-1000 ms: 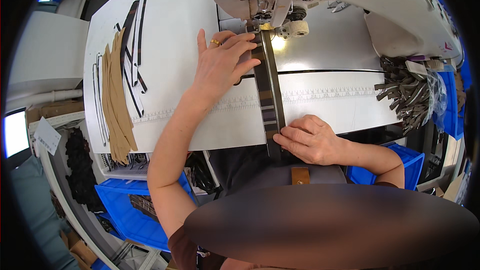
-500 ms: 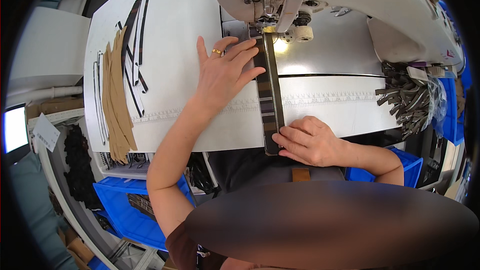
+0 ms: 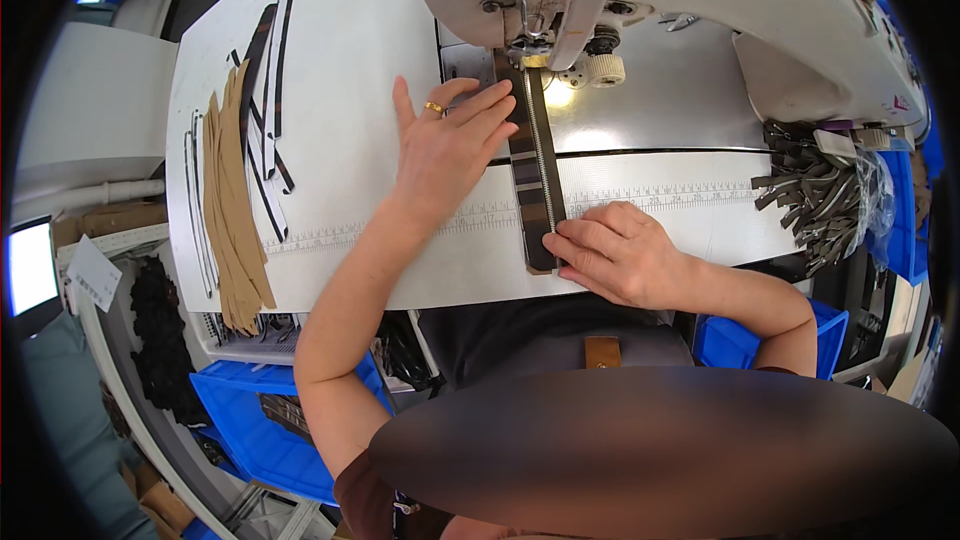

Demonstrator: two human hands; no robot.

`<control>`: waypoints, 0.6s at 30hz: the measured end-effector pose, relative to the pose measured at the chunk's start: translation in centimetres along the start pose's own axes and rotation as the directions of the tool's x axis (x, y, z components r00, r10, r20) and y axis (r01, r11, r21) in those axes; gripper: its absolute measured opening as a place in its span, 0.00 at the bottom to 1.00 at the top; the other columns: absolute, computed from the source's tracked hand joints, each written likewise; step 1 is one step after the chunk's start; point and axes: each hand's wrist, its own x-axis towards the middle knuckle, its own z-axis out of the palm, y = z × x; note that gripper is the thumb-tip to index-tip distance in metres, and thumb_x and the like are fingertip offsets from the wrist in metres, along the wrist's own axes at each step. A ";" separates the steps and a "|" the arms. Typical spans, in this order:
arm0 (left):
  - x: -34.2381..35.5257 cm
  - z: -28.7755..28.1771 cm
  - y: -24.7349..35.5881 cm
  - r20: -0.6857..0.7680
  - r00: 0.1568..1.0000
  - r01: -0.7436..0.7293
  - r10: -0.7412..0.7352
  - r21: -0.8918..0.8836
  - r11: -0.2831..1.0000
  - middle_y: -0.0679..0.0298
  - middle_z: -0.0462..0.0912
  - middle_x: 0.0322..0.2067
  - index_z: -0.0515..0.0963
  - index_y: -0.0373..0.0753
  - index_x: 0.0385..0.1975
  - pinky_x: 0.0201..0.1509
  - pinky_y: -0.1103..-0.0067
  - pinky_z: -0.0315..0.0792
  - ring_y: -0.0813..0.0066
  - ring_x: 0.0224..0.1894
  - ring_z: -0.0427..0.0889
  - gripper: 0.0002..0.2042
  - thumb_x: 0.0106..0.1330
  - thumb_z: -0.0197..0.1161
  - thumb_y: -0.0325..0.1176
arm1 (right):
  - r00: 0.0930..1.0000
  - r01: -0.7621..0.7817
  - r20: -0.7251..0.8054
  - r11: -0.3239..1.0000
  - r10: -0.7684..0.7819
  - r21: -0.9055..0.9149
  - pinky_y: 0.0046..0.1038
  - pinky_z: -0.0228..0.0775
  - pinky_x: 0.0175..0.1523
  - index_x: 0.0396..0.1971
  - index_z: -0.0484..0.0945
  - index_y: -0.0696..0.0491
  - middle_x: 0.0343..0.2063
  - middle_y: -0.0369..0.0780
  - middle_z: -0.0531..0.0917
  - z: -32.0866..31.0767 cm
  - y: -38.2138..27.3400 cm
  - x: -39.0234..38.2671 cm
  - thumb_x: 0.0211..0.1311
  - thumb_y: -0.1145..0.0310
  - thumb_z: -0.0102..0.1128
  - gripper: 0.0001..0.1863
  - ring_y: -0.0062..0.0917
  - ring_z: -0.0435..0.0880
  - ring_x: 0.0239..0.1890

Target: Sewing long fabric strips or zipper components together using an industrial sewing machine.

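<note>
A dark brown striped fabric strip [image 3: 529, 202] runs from beneath the sewing machine's needle area [image 3: 535, 55] toward me, flat on the white table. Along its right side lies a zipper [image 3: 540, 145] with metal teeth. My left hand [image 3: 447, 155] is open, its fingers spread and their tips resting on the strip's left edge close to the machine. Near the strip's front end, my right hand [image 3: 625, 258] is closed, thumb and fingers pinching the edge of the zipper. The fingertips hide a little of that edge.
Tan fabric strips [image 3: 228, 205] and black-and-white strips [image 3: 283, 60] lie on the table's left side. A pile of dark zippers [image 3: 800, 190] sits at the right, beside clear plastic. Blue bins [image 3: 260, 430] stand below the table. A printed ruler [image 3: 480, 215] crosses the tabletop.
The striped strip with the zipper has slid away from me, farther under the machine. My right hand has moved forward with its near end; my left hand has barely shifted.
</note>
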 end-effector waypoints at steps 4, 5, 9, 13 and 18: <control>0.2 -0.1 0.3 0.002 0.999 0.039 -0.039 -0.005 0.999 0.76 0.82 0.49 0.83 0.44 0.42 0.65 0.42 0.44 0.71 0.53 0.75 0.13 0.59 0.66 0.40 | 1.000 0.008 -0.006 1.000 -0.008 -0.021 0.30 0.71 0.44 0.42 0.80 0.59 0.37 0.38 0.77 0.1 0.8 0.7 0.47 0.67 0.69 0.21 0.29 0.75 0.40; 0.1 -0.1 0.3 0.000 0.999 0.034 -0.034 -0.005 0.999 0.76 0.82 0.49 0.83 0.44 0.42 0.65 0.42 0.44 0.71 0.53 0.75 0.13 0.59 0.66 0.40 | 1.000 0.000 0.005 1.000 0.000 -0.021 0.30 0.71 0.44 0.43 0.80 0.58 0.38 0.38 0.78 0.0 0.9 0.9 0.45 0.68 0.71 0.21 0.29 0.76 0.40; 0.1 0.1 0.2 -0.016 1.000 0.010 -0.010 0.025 1.000 0.76 0.82 0.49 0.83 0.44 0.43 0.65 0.42 0.45 0.73 0.52 0.75 0.14 0.59 0.66 0.40 | 1.000 0.007 0.013 0.999 -0.007 -0.049 0.30 0.70 0.45 0.42 0.80 0.58 0.37 0.38 0.77 0.1 1.9 1.5 0.45 0.68 0.70 0.21 0.29 0.75 0.40; 0.1 0.0 0.5 0.001 0.999 0.046 -0.046 0.041 0.998 0.76 0.81 0.50 0.82 0.44 0.45 0.64 0.41 0.47 0.74 0.52 0.76 0.15 0.59 0.66 0.40 | 1.000 -0.008 -0.003 0.998 0.008 -0.068 0.30 0.70 0.46 0.42 0.80 0.57 0.38 0.38 0.77 0.3 2.7 2.0 0.45 0.69 0.70 0.21 0.29 0.75 0.42; 0.1 -0.3 0.5 0.085 0.992 0.087 -0.089 0.026 0.996 0.75 0.79 0.55 0.81 0.45 0.50 0.67 0.43 0.41 0.73 0.56 0.74 0.17 0.63 0.64 0.41 | 0.999 -0.022 -0.036 0.992 0.018 -0.127 0.32 0.69 0.49 0.42 0.81 0.54 0.42 0.39 0.77 0.2 3.6 2.9 0.44 0.68 0.71 0.21 0.31 0.74 0.46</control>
